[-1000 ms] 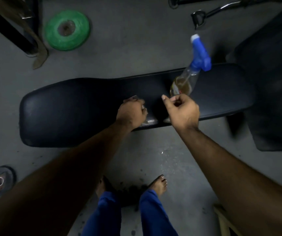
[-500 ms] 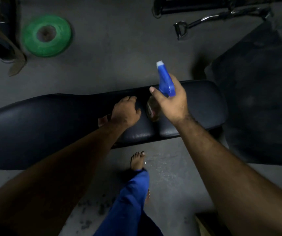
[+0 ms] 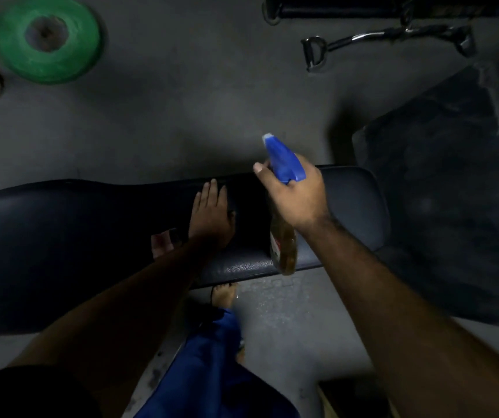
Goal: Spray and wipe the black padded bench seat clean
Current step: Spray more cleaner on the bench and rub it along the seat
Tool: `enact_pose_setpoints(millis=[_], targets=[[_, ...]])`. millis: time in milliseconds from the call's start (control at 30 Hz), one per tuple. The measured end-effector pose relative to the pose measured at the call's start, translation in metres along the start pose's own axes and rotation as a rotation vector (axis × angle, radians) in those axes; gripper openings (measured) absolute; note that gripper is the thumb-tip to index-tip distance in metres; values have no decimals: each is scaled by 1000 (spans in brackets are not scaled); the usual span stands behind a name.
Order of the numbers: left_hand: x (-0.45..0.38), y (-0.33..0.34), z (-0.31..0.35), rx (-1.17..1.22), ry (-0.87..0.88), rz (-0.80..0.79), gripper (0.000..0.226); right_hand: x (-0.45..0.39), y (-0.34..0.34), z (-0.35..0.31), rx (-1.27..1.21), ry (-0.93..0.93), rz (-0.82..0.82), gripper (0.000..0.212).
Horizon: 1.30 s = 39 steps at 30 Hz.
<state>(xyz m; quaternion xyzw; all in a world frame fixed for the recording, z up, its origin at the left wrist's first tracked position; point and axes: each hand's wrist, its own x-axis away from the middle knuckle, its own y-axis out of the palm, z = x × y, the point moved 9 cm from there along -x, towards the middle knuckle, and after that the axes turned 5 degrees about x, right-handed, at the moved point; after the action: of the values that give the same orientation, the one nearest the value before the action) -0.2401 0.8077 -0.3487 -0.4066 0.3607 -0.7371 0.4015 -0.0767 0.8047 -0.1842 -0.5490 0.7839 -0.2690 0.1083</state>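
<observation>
The black padded bench seat (image 3: 61,236) runs left to right across the middle of the view. My left hand (image 3: 210,215) lies flat on it, palm down, fingers stretched out and pointing away from me. A small pale piece (image 3: 161,243), maybe a cloth, sticks out from under its wrist; I cannot tell what it is. My right hand (image 3: 298,200) is closed around the neck of a spray bottle (image 3: 284,251) with amber liquid and a blue trigger head (image 3: 282,159). It holds the bottle above the seat's right part, nozzle pointing away and slightly left.
A green weight plate (image 3: 46,37) lies on the grey floor at the far left. A metal cable handle (image 3: 362,40) lies at the far right, and a dark mat (image 3: 453,191) sits right of the bench. My bare foot (image 3: 225,294) and blue trouser leg (image 3: 212,372) are below the seat's front edge.
My right hand has taken the spray bottle off the seat and lifted it. My left hand has gone from a fist to lying flat. My view has shifted right along the bench.
</observation>
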Motion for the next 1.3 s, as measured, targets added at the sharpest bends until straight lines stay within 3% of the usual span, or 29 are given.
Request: enact_pose_setpoints(millis=[167,367,867,1100,1300], targets=[[5,0,-4,4,44,65,64,19,37,50,-173,325,-240,23],[25,17,-11,23,-8,189,65,57,62,92,-155,445,-256,19],[26,28,-13,-97,6,249,66,78,83,105,-150,416,-244,12],[27,27,-12,-107,3,239,65,77,72,96,74,423,-174,23],[32,30,-3,-54,-76,236,69,77,65,100,88,457,-276,21]])
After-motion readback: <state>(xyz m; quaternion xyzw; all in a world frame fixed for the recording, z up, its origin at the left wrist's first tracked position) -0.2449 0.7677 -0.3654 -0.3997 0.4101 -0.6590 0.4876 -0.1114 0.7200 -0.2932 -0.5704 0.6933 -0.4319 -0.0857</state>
